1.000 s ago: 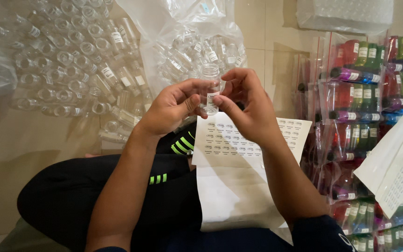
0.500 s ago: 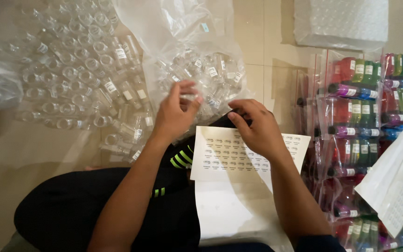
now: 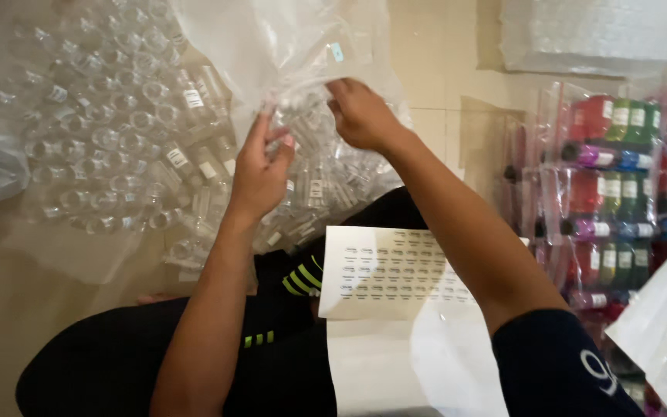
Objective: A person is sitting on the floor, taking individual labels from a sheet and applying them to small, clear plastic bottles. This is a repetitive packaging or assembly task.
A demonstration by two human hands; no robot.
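We see the tiled floor filling the frame, and across its upper left spreads a big heap of small clear vials, some already carrying white labels. Along the right edge lie clear bags of coloured bottles, red, green and purple.

Over the upper middle lies a crumpled clear plastic bag with more vials inside it. We judge the film to be thin, soft and slippery, likely to slump and spill if lifted by one corner, so its gathered mouth is the place to take hold, with both hands sharing the load. The vials in it look light and hard, apt to roll and possibly to crack if they are glass.

In the lower middle, on our lap, rests a white sheet of small labels, limp and easily creased.

Our right hand has its grip pinched together on the edge of the bag near the top centre. Our left hand lies just left of it with fingers loosely spread against the bag, clamped on nothing that we can see.
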